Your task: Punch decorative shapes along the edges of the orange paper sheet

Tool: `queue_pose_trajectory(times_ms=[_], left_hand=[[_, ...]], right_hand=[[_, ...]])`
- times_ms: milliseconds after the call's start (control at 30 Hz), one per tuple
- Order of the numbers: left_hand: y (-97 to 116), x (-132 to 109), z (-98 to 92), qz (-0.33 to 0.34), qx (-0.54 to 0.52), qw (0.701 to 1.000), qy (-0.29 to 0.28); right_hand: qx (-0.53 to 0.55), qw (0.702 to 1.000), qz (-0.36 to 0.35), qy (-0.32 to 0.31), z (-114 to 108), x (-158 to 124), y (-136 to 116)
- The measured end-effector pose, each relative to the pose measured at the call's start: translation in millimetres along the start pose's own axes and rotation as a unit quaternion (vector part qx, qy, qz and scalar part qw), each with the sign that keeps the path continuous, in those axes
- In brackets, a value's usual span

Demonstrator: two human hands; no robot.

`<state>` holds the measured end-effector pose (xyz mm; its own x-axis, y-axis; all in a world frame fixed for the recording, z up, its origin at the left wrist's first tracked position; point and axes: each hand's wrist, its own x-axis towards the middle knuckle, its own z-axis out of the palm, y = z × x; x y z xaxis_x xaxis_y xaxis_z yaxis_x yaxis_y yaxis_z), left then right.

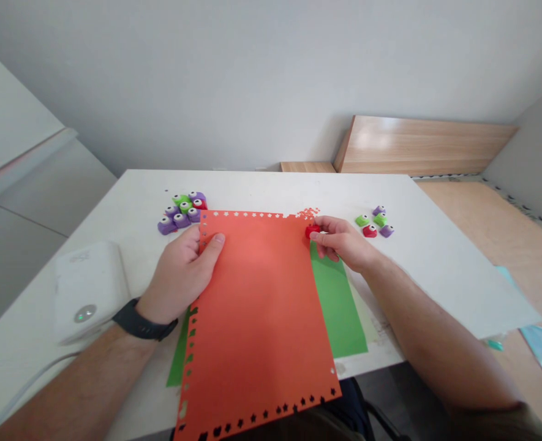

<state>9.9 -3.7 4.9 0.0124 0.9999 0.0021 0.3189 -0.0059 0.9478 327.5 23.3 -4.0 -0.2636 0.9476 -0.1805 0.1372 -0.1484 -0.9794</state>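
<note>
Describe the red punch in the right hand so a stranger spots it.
Above the white table is a big orange sheet. At its upper right corner, the right hand grips the small red punch. The five punches farther right lie loose; only this one is held.

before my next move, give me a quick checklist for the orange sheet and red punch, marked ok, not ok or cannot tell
1. Left hand grips the orange sheet by its left edge: ok
2. Right hand has the red punch: ok
3. Punch at the sheet's right edge, near the top corner: ok
4. Paper fully inside the punch: cannot tell
5. Whole sheet over the table: not ok, bottom edge reaches past it
</note>
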Motion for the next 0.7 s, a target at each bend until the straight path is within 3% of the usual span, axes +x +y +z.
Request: queue_pose_trajectory(times_ms=[433, 700], left_hand=[[-0.1, 0.6, -1.0, -0.009, 0.012, 1.0, 0.004], [-1.5, 0.2, -0.1, -0.011, -0.011, 1.0, -0.001]], right_hand=[[-0.004, 1.0, -0.008, -0.022, 2.9, -2.8, -3.8], [0.014, 1.0, -0.012, 0.006, 2.4, -0.6, -2.5]])
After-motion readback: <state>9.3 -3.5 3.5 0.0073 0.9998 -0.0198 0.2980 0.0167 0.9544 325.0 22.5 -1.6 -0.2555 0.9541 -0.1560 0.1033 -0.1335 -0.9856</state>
